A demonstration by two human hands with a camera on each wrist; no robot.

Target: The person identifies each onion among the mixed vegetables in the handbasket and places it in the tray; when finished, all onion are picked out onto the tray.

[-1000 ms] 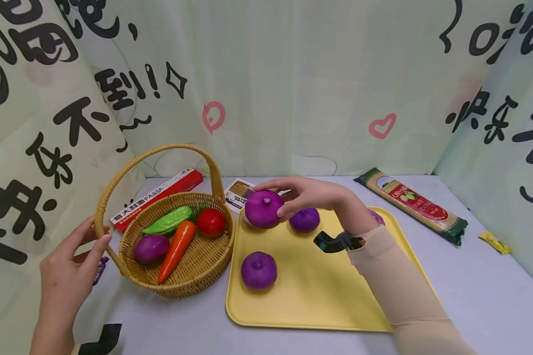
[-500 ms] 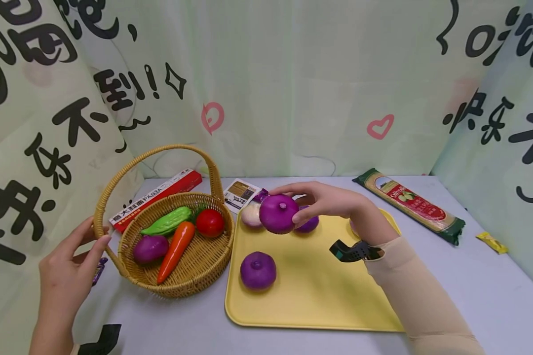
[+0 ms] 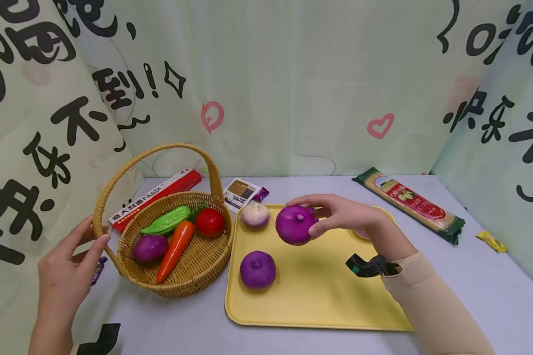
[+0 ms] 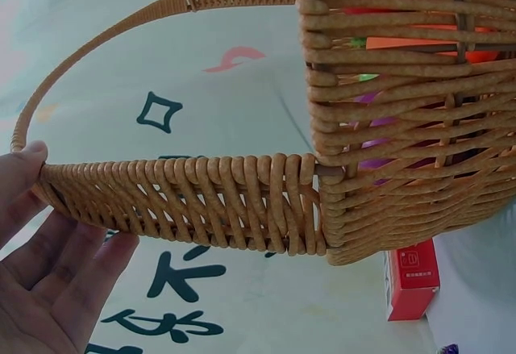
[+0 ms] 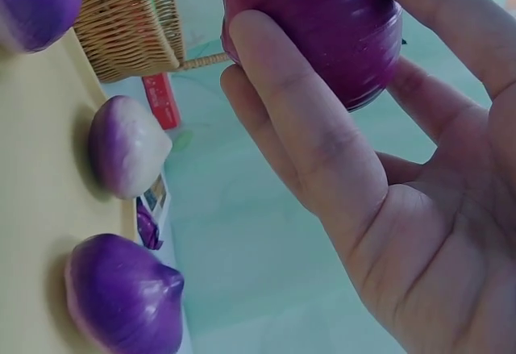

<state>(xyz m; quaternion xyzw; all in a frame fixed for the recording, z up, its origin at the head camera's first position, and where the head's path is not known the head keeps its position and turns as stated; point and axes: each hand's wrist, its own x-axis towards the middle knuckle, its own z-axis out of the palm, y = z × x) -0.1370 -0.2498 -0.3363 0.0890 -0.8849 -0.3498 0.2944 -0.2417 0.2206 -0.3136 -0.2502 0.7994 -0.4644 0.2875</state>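
Note:
My right hand (image 3: 344, 214) holds a purple onion (image 3: 293, 226) between thumb and fingers, above the yellow tray (image 3: 320, 301). In the right wrist view, its fingers curl round the held onion (image 5: 322, 27). Another purple onion (image 3: 258, 270) lies at the tray's front left, and a white-and-purple onion (image 3: 255, 215) at its back left. In the right wrist view, a further purple onion (image 5: 125, 293) shows on the tray; the hand mostly hides it from the head. My left hand (image 3: 66, 266) grips the handle (image 3: 129, 165) of a wicker basket (image 3: 204, 268), low on its left side.
Inside the basket lie a carrot (image 3: 176, 251), a tomato (image 3: 210, 222), a ridged green vegetable (image 3: 168, 220) and a purple vegetable (image 3: 151, 248). A red pasta box (image 3: 177, 181) lies behind it. An olive-labelled packet (image 3: 408, 204) and a yellow wrapper (image 3: 491, 242) lie at right.
My right hand has carried the purple onion rightward and slightly nearer, uncovering the white-and-purple onion at the tray's back left. My left hand stays on the basket handle.

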